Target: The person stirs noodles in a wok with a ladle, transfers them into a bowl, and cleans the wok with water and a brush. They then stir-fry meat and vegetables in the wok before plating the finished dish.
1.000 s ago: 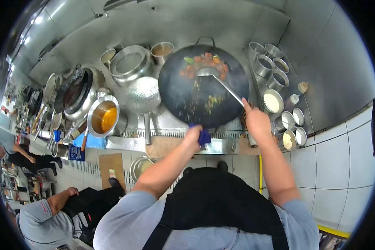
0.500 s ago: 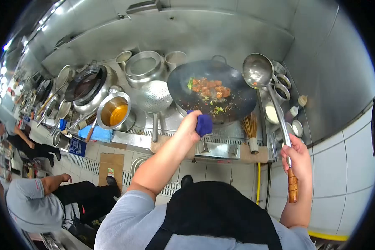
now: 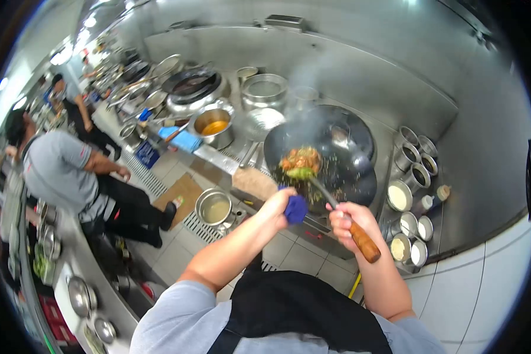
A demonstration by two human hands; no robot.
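Note:
My left hand [image 3: 275,206] is closed on a purple cloth [image 3: 295,209] at the near edge of a black wok [image 3: 357,186]; the wok's handle is hidden under the cloth. Browned chunks of food [image 3: 301,158] with some green bits lie in the wok, and smoke rises from it. With my right hand [image 3: 355,223] I grip the wooden handle of a long metal ladle [image 3: 324,192]. Its head reaches down into the wok at the near side of the food, beside something green, and is partly hard to make out.
Left of the wok are a perforated strainer [image 3: 264,120] and a pot of orange liquid [image 3: 213,127]. Several seasoning containers [image 3: 399,194] stand to the right. A metal pot [image 3: 213,207] sits lower, near the floor drain. A co-worker [image 3: 65,165] stands at left.
The ladle has come down from the right of the wok into it, with my right hand moving left. The food has shifted within the wok, and the view has turned left.

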